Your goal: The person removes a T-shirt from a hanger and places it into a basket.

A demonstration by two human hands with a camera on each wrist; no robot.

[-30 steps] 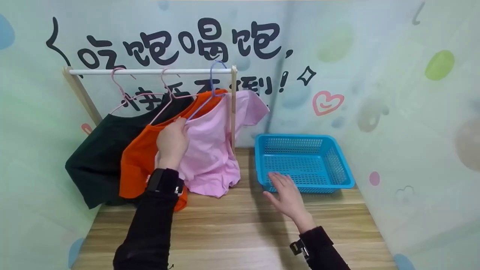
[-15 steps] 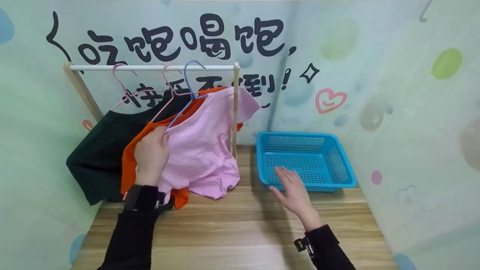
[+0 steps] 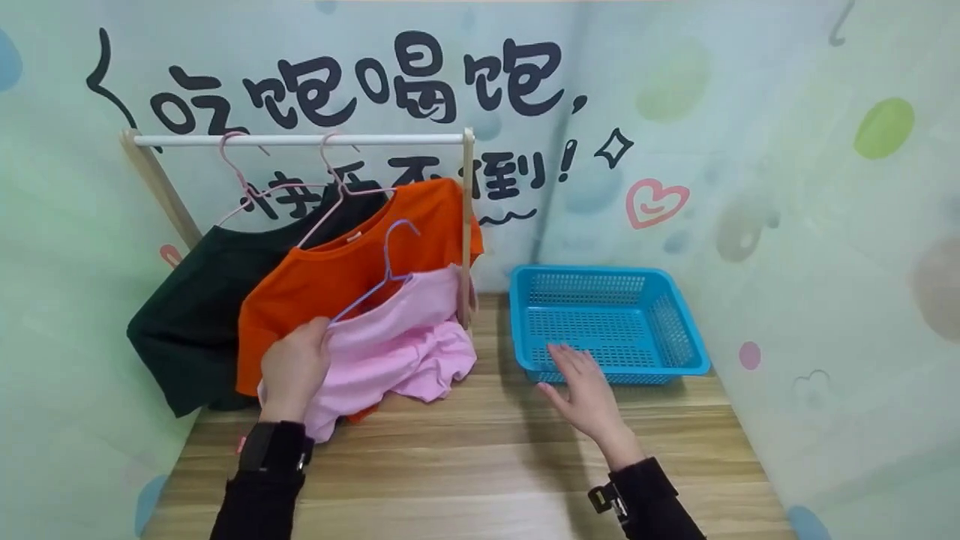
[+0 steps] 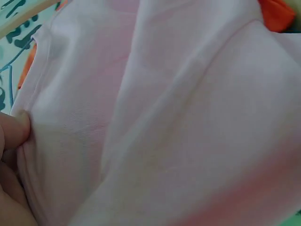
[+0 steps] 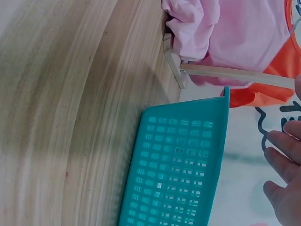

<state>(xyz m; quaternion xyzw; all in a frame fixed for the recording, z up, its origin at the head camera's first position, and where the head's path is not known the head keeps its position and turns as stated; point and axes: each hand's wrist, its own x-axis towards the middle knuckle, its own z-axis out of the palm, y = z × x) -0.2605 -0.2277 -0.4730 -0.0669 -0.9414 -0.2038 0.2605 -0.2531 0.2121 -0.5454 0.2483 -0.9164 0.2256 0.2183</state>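
My left hand (image 3: 296,367) pinches the shoulder of a pink shirt (image 3: 390,337), together with the arm of the blue-purple hanger (image 3: 388,259) inside it. The hanger's hook is free of the rack's white bar (image 3: 285,140) and stands below it, in front of an orange shirt (image 3: 427,221). In the left wrist view, the thumb (image 4: 16,129) presses on the cloth near the collar. My right hand (image 3: 589,397) holds nothing; its fingers are extended over the near left edge of a blue plastic basket (image 3: 585,322).
The orange shirt and a dark green shirt (image 3: 202,300) hang from the bar on pink hangers. The rack's right wooden post (image 3: 467,225) stands beside the pink shirt, left of the basket. Everything rests on a wood-grain table (image 3: 465,465) against printed walls.
My left hand slid the pink shirt's hanger leftward along the bar, then lifted its hook off and brought the shirt down toward me. My right hand has barely moved.
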